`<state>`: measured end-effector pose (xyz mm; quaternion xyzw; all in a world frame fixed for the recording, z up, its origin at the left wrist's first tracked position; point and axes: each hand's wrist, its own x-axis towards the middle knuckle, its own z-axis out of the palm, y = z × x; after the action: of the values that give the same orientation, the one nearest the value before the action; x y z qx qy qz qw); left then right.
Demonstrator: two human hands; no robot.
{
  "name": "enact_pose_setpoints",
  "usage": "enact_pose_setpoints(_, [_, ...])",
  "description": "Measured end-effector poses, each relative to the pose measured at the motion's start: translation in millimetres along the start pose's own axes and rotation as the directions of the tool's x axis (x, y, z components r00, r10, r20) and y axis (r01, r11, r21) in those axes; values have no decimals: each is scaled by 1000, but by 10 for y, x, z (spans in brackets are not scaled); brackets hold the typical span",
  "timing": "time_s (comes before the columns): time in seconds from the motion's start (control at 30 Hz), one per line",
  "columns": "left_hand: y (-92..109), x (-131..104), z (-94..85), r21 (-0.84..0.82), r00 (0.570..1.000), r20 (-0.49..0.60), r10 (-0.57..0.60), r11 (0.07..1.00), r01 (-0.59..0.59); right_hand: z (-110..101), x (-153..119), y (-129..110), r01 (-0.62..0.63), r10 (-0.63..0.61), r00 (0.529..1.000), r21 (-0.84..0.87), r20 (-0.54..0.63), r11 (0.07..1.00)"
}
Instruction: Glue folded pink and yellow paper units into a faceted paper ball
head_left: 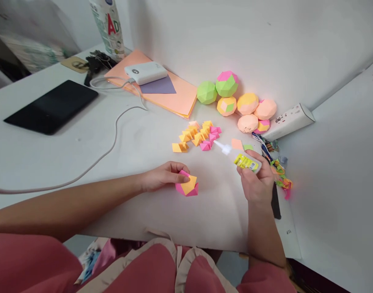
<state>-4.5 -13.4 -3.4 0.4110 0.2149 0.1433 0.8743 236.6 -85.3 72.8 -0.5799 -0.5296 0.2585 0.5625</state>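
My left hand [164,176] pinches a folded paper piece [188,185], pink with a yellow-orange face, low over the front of the white table. To the right, my right hand [257,179] is closed around a clear glue bottle [247,161] with a yellow label. Its white nozzle points up and to the left, towards small folded units. These orange units [193,133] and pink units [211,140] stand in short rows beyond my hands. The bottle and the held paper piece are apart.
Several paper balls [227,84] rest against the wall. A white power bank [146,72] with a cable lies on orange paper sheets [180,94]. At the left is a black tablet [53,106]. A long white box [291,120] and paper scraps [282,179] are at the right.
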Motion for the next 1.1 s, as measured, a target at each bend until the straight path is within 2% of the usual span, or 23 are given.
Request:
enact_pose_setpoints(0.1, [-9, 7, -7, -7, 1000, 5, -10, 1000, 10, 3, -89, -175, -2, -18, 990, 141, 143, 990])
enact_pose_setpoints(0.23, [16, 9, 8, 12, 1000, 18, -17, 1000, 17, 79, -187, -217, 52, -82, 964, 125, 253, 991])
enact_pose_setpoints(0.4, [49, 8, 27, 8, 1000, -14, -27, 1000, 27, 149, -235, -177, 40, -74, 933, 102, 353, 994])
enact_pose_setpoints(0.77, [25, 11, 1, 0, 1000, -4, -11, 1000, 11, 210, -236, -177, 87, -105, 904, 64, 415, 994])
enact_pose_setpoints(0.97, [14, 13, 0, -1, 1000, -15, -24, 1000, 24, 176, -242, -151, -21, -3, 912, 53, 411, 998])
enact_pose_setpoints(1.1, [23, 15, 1, -12, 999, -30, -34, 999, 34, 186, -223, -115, -148, 94, 922, 118, 375, 982])
